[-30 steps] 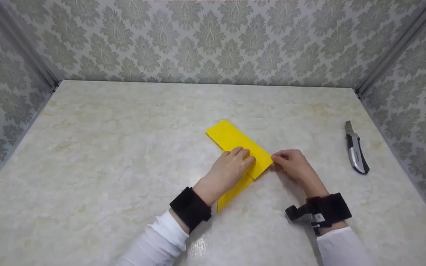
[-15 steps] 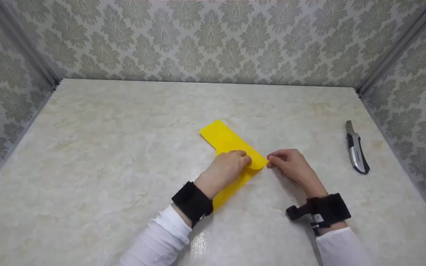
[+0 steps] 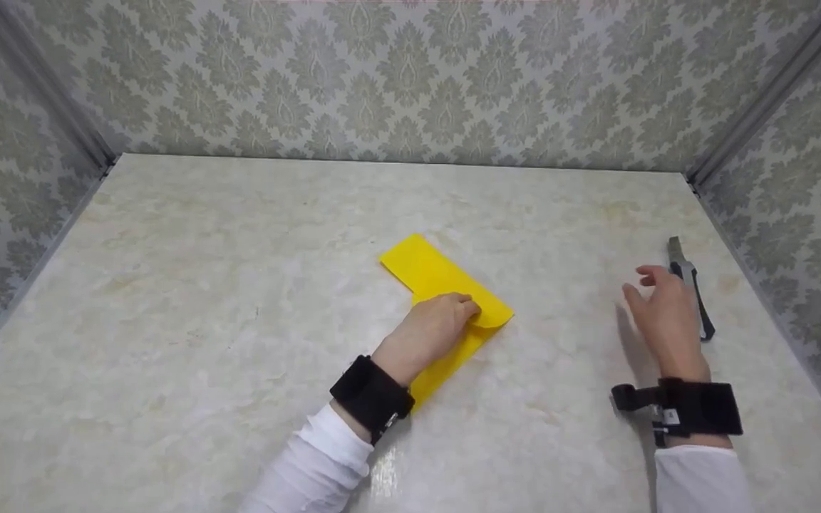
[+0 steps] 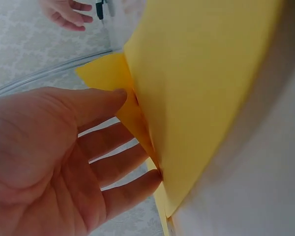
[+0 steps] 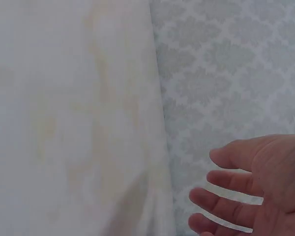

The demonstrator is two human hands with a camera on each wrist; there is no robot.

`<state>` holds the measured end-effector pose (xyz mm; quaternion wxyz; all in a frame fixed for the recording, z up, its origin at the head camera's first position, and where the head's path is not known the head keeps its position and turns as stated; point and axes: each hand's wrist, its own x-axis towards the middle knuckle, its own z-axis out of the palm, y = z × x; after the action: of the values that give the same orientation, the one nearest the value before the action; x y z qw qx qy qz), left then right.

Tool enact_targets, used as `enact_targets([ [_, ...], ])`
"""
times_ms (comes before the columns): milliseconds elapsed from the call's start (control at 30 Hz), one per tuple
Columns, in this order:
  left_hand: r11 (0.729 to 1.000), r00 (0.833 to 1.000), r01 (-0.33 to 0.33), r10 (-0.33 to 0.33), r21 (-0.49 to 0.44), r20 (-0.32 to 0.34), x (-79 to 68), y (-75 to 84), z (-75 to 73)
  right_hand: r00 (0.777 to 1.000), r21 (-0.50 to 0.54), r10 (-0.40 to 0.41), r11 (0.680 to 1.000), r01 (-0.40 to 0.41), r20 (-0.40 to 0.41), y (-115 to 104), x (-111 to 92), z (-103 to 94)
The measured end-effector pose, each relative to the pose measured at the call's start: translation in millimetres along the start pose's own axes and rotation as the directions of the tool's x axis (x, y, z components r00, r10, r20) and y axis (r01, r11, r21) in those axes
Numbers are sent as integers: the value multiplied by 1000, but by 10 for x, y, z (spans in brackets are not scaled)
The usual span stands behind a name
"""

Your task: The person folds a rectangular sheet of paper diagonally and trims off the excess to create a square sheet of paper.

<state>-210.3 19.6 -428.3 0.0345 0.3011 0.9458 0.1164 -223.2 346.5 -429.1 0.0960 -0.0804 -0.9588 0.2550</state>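
A folded sheet of yellow paper (image 3: pixel 446 274) lies in an L shape mid-table, one corner flap lifted and curved. My left hand (image 3: pixel 430 329) pinches this flap; in the left wrist view the thumb presses on one side of the yellow paper (image 4: pixel 191 83) and the fingers lie behind it. Off to the right, my right hand (image 3: pixel 667 317) is held over the table with fingers spread and nothing in them. Beside it, partly covered by the hand, is a grey and black utility knife (image 3: pixel 701 303). The right wrist view shows the same hand (image 5: pixel 280 182) holding nothing.
The marbled table (image 3: pixel 204 320) ends at a patterned back wall (image 3: pixel 410 85), with similar panels at both sides. Bare tabletop lies between the paper and the knife.
My right hand has left the paper's corner and moved right to the knife, its fingers spreading. The left hand has lifted the flap, and the paper has shifted slightly left.
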Motion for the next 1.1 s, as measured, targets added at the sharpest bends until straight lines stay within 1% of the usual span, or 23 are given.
enact_targets([
  [33,1000,1000,2,-2,3,-4,-6,-1,1,999,-20,29,999,-29,-16,75,5,-21],
  [100,1000,1000,1,0,12,-12,-13,-3,4,995,-54,99,994,-100,-13,217,10,-69],
  [233,1000,1000,4,-4,1,-3,-17,-3,4,970,-77,234,970,-229,60,460,5,-170],
  [300,1000,1000,7,-7,-10,4,-15,-5,2,957,-90,273,960,-264,100,550,5,-210],
  [367,1000,1000,6,-6,-25,7,-14,-10,4,947,-111,289,955,-275,141,619,2,-237],
  [433,999,1000,3,-2,-40,5,-13,-17,11,945,-125,283,956,-264,167,665,3,-251],
  [600,998,1000,-8,8,-65,6,-18,-28,14,968,-126,199,975,-181,153,702,-2,-257],
  [667,998,1000,-7,8,-67,13,-24,-28,6,972,-127,180,979,-161,153,688,-8,-257],
  [733,997,1000,-4,6,-71,24,-31,-28,-5,967,-125,187,978,-166,176,662,-14,-257],
  [867,997,999,5,-1,-83,42,-37,-25,-17,945,-116,228,972,-206,234,590,-7,-239],
  [933,996,999,8,-4,-86,47,-33,-26,-16,940,-106,232,972,-211,249,544,7,-214],
  [967,996,999,10,-5,-87,49,-31,-26,-15,942,-98,225,974,-206,249,517,19,-199],
  [1100,995,999,11,-7,-98,43,-21,-44,-16,962,-37,157,988,-153,223,355,53,-134],
])
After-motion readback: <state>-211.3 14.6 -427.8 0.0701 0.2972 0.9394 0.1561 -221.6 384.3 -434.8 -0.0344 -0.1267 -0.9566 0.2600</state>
